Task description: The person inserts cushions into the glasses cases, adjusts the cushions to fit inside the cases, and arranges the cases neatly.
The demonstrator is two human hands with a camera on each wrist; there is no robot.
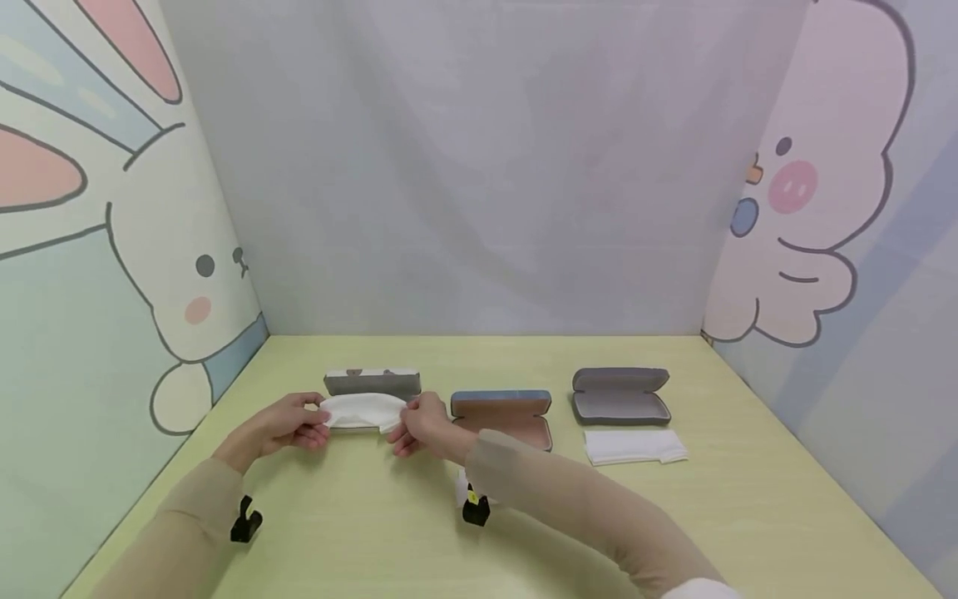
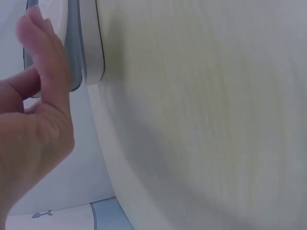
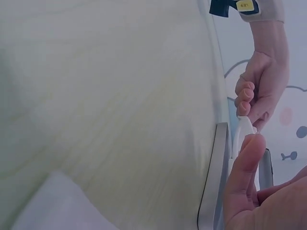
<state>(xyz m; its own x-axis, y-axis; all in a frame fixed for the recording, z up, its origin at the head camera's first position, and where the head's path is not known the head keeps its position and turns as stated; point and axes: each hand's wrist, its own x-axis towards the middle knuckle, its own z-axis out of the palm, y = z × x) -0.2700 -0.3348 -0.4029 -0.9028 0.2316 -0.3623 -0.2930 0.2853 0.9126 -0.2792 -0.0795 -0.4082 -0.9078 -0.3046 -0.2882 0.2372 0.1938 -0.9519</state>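
A white folded cloth point(image 1: 362, 409) is stretched between both hands, just over an open glasses case point(image 1: 374, 384) at the left of the table. My left hand point(image 1: 290, 423) pinches the cloth's left end between thumb and fingers. At the other end, my right hand point(image 1: 428, 423) pinches the right corner. The cloth covers most of the case's lower half; the raised grey lid shows behind it. In the right wrist view, the cloth point(image 3: 243, 132) spans from one hand to the other beside the case's rim point(image 3: 211, 187).
Right of the hands stands an open blue glasses case point(image 1: 500, 403) with pink lining. Farther right is an open grey case point(image 1: 621, 395), with a folded white cloth point(image 1: 634, 447) in front. Another white piece point(image 1: 461, 489) shows partly under my right forearm. Printed walls enclose the table point(image 1: 359, 524).
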